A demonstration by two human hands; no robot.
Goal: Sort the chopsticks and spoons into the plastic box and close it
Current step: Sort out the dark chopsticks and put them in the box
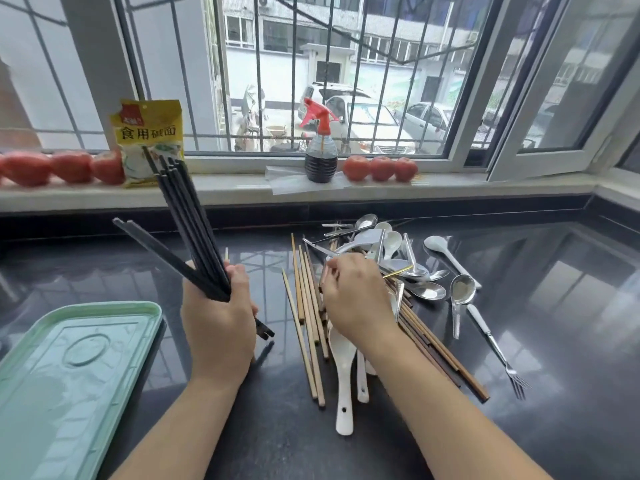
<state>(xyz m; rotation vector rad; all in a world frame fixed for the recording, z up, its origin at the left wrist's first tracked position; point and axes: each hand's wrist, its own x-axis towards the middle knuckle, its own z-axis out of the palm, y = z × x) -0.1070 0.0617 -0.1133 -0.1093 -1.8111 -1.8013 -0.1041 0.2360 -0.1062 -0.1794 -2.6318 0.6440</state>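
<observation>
My left hand [218, 323] grips a bundle of several black chopsticks [187, 220] that fans upward and to the left above the dark counter. My right hand [356, 299] reaches into the mixed pile, fingers curled and pinching the end of a chopstick. Light wooden chopsticks [304, 323] lie left of that hand, dark brown chopsticks [436, 351] run out to the right under my wrist. Metal spoons [426, 289] and white spoons [343, 362] are heaped in and around the pile. A pale green plastic box lid [69, 368] lies at the lower left.
A fork [495, 344] lies right of the pile. On the windowsill stand a yellow packet [149, 133], a spray bottle [320, 150] with dark liquid and rows of tomatoes [381, 168]. An opened window frame [554, 140] juts in at the right.
</observation>
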